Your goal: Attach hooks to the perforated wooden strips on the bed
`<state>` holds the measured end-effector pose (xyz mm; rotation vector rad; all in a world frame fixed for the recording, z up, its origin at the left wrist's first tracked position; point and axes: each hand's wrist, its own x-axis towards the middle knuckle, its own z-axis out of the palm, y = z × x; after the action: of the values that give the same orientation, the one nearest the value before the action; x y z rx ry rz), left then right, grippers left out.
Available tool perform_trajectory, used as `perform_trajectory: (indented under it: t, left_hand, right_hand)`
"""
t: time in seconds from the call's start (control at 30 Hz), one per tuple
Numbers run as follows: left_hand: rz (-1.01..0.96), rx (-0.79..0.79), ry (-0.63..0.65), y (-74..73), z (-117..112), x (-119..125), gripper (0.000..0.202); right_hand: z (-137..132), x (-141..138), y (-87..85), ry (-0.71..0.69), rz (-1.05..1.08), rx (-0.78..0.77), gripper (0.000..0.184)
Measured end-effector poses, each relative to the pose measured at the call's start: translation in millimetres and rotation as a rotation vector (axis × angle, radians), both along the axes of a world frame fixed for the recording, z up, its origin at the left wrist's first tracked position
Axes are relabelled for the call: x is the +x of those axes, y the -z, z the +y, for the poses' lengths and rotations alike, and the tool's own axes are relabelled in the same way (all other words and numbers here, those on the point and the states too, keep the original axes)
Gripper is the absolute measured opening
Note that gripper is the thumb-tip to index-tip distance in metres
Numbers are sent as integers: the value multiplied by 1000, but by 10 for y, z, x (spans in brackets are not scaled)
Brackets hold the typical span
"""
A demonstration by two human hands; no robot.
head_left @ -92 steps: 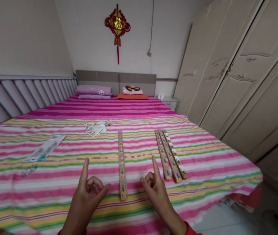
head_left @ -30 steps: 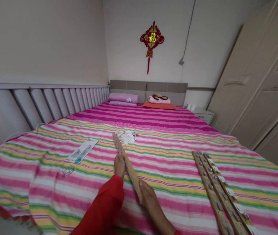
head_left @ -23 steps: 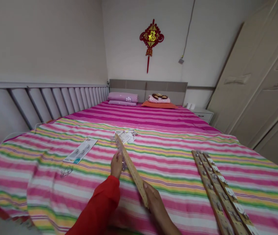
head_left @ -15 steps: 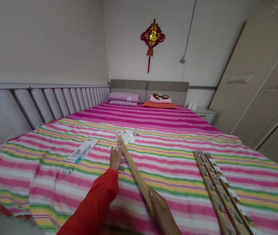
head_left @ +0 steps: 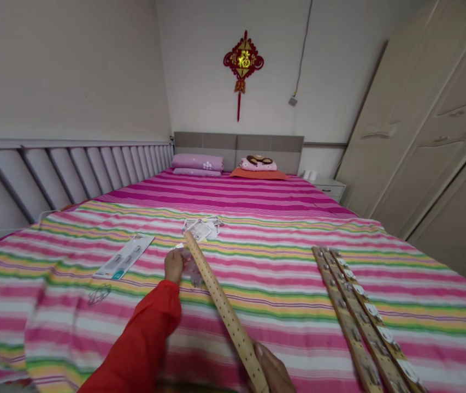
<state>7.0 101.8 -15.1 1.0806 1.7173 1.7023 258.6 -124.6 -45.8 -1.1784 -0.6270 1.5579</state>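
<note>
A long wooden strip [head_left: 220,305] with a row of small holes slants up over the striped bedspread [head_left: 282,267]. My right hand [head_left: 271,371] grips its near end at the bottom edge of the view. My left hand [head_left: 174,265], in a red sleeve, reaches forward beside the strip's far end. Its fingers are closed on a clear, shiny piece [head_left: 194,272] that hangs beside the strip; I cannot make out what it is.
Three more wooden strips [head_left: 358,322] with fittings lie side by side at the right. A flat packet [head_left: 124,256] and a small pile of wrappers [head_left: 200,226] lie further up the bed. Pillows [head_left: 198,162] rest at the headboard. A wardrobe [head_left: 433,136] stands at the right.
Both hands took the single strip off the bed and tilted it up. Over the last second my left hand slid along it toward the far end.
</note>
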Motion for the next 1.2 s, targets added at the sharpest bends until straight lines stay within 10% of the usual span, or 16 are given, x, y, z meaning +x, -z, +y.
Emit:
perform_trajectory:
  t: [0.27,0.43,0.6,0.73,1.03,1.2]
  left_hand:
    - [203,24,126,-167,-437,265,35]
    - [158,-153,567,91,-920,914,48]
    - [583,-35,444,367,-1066,1134,44]
    - [674,-15,369,504,-981,1107,45]
    - [725,-82,305,598,-905,1103,54]
    - [676,-128,293,577,-924,1076,57]
  right_hand:
    - [59,-128,161,-8,52,73,59]
    - [242,-438,132,-9,137,111,59]
    - [294,-519,109,-171,60,314,51]
    - [75,-168,255,-145,-18,192,59]
    - [-535,1247,276,765,76,36,50]
    - [-436,1532,145,759,277,55,47]
